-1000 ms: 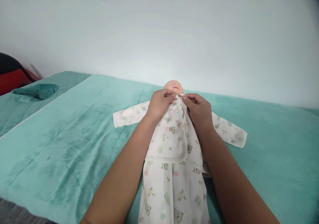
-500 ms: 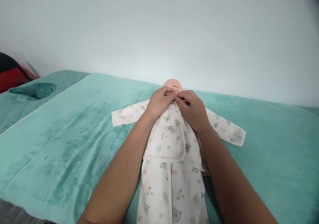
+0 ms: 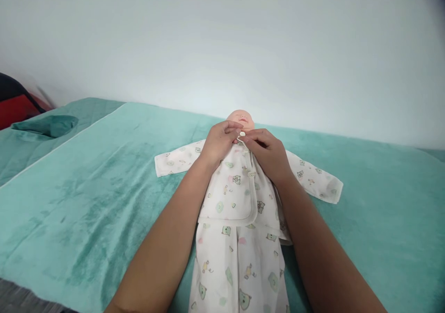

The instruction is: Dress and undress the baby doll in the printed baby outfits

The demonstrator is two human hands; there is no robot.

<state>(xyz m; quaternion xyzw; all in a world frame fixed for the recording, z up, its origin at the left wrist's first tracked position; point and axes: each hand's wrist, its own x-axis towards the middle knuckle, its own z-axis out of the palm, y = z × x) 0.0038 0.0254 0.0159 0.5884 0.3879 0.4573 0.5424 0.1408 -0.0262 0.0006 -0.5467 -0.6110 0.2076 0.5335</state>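
**Top button being worked**

Shirt [image 3: 227,199] lies on the doll [image 3: 240,117], mid-sheet [image 3: 378,211]. Left hand [image 3: 221,140] and right hand [image 3: 267,151] nearly meet at 12, both pinching the collar, button [image 3: 242,134] between fingertips. Probably fastening or undoing; can't tell which. Next move likely calls for taut cloth, fine thumb control. Shirt body's long axis 12–6: collar 12, hem 6; sleeves near 9 and 3.

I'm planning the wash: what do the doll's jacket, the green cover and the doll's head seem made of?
Jacket: probably thin cotton, matte with soft folds and a small print.
Green cover: likely plush or velvet, its pile showing darker brushed patches.
Doll's head: perhaps vinyl or other plastic, judging by its smooth, moulded look; too small to be sure.
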